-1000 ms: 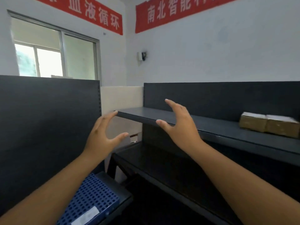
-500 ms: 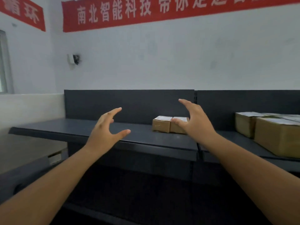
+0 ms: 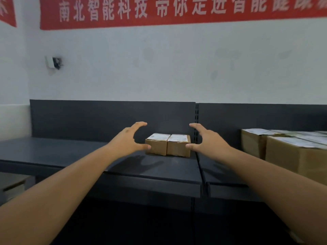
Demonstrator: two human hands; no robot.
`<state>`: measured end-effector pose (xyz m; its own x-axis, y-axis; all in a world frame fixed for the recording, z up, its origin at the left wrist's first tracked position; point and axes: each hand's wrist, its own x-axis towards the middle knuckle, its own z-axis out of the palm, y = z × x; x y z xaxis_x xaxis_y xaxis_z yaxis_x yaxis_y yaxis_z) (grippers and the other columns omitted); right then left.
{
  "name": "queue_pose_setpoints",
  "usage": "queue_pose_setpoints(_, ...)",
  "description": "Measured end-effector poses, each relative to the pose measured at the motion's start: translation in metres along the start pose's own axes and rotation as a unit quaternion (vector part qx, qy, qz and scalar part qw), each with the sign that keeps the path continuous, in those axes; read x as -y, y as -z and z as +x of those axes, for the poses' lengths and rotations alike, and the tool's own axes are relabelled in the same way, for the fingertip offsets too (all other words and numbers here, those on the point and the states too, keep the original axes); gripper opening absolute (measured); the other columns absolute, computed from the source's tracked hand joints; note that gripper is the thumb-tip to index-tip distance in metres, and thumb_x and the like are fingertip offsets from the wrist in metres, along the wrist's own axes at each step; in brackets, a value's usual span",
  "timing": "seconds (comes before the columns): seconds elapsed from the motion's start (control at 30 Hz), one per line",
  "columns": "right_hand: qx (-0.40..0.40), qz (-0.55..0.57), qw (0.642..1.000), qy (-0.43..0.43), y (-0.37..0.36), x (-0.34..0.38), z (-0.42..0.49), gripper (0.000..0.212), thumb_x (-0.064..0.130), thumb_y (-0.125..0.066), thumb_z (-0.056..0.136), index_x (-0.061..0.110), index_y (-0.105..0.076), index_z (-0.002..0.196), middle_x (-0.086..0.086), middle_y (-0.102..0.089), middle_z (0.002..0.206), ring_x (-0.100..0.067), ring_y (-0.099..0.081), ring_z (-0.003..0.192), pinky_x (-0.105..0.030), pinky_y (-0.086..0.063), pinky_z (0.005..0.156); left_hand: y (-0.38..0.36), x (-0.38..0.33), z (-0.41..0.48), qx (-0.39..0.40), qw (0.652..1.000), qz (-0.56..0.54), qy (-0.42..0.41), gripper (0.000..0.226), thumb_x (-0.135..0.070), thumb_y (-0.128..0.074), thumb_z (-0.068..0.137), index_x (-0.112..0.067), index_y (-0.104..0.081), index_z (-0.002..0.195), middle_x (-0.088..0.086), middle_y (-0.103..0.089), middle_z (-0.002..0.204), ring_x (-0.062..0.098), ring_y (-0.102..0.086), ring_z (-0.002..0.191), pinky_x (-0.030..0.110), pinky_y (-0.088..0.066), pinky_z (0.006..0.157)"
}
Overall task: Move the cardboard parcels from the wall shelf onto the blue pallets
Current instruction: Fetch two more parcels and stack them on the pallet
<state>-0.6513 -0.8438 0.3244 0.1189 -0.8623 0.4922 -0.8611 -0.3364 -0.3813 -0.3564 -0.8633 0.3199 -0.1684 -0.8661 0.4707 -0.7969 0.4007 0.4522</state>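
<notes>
At the far left a small white wall-mounted device (image 3: pixel 53 62) sits on the pale wall, under a long red banner with white characters (image 3: pixel 177 13). Below runs the dark grey metal wall shelf (image 3: pixel 67 152). The left hand (image 3: pixel 130 138) hovers above the shelf, just left of a pair of small brown cardboard parcels with white labels (image 3: pixel 177 147). Its fingers are spread and curved and its thumb is near the left box's front corner; I cannot tell whether it touches. Its grip is open and holds nothing. The two parcels stand side by side, touching, near the shelf's back panel. Just right of them the right hand (image 3: pixel 208 141) mirrors the left, its grip open and empty. Farther right, larger brown cardboard boxes (image 3: pixel 290 156) stand on the next shelf bay. My judgement is that this is the reach stage. No parcel is lifted, and all the boxes in view have yet to leave the shelf. The blue pallets are out of view, so what lies on them cannot be told.
</notes>
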Motion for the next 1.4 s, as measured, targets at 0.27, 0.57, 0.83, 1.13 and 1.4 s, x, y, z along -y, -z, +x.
queue_pose_setpoints(0.27,0.084,-0.013,0.995,-0.045,-0.033,-0.004,0.031,0.07,0.044,-0.072,0.08,0.037,-0.037,0.14,0.003,-0.053,0.139,-0.017,-0.054,0.116,-0.025,-0.041,0.09,-0.021,0.022,0.05,0.085,0.996,0.021,0.008,0.068,-0.046,-0.08,0.073,-0.044,-0.038,0.125,0.0,-0.053,0.121,0.021,-0.052,0.12,0.035,-0.045,0.09)
queue_pose_setpoints(0.57,0.048,0.022,0.997,-0.055,-0.044,-0.003,0.031,0.052,0.035,-0.076,0.077,0.033,-0.049,0.122,0.001,-0.057,0.118,-0.02,-0.064,0.095,-0.023,-0.047,0.068,-0.036,0.021,0.051,0.088,0.996,-0.006,-0.019,0.043,-0.037,-0.077,0.079,-0.039,-0.044,0.108,-0.006,-0.056,0.11,0.013,-0.056,0.09,0.032,-0.05,0.075)
queue_pose_setpoints(0.83,-0.04,0.147,0.988,-0.01,-0.025,0.014,0.008,0.047,0.025,-0.076,0.08,0.032,-0.051,0.119,0.0,-0.058,0.124,-0.013,-0.055,0.095,-0.016,-0.043,0.066,-0.02,-0.009,0.011,-0.027,0.996,-0.076,-0.03,0.046,-0.023,-0.077,0.081,-0.036,-0.045,0.11,-0.003,-0.058,0.123,0.015,-0.058,0.104,0.03,-0.053,0.081)
queue_pose_setpoints(1.13,-0.045,0.238,0.963,0.114,-0.02,0.072,-0.029,0.047,0.02,-0.072,0.085,0.028,-0.052,0.128,-0.001,-0.06,0.129,-0.007,-0.052,0.101,-0.014,-0.043,0.079,0.03,-0.015,-0.089,-0.162,0.984,-0.078,0.014,0.045,-0.024,-0.076,0.083,-0.042,-0.046,0.111,-0.007,-0.057,0.124,0.017,-0.061,0.105,0.039,-0.056,0.085)
queue_pose_setpoints(1.4,0.037,0.306,0.929,0.204,-0.063,0.172,-0.064,0.047,0.018,-0.072,0.086,0.028,-0.052,0.128,0.001,-0.06,0.128,-0.006,-0.053,0.099,-0.01,-0.041,0.074,0.102,0.03,-0.231,-0.299,0.948,-0.009,0.107,0.051,-0.016,-0.076,0.082,-0.053,-0.048,0.102,-0.001,-0.055,0.129,0.018,-0.062,0.106,0.025,-0.055,0.077)
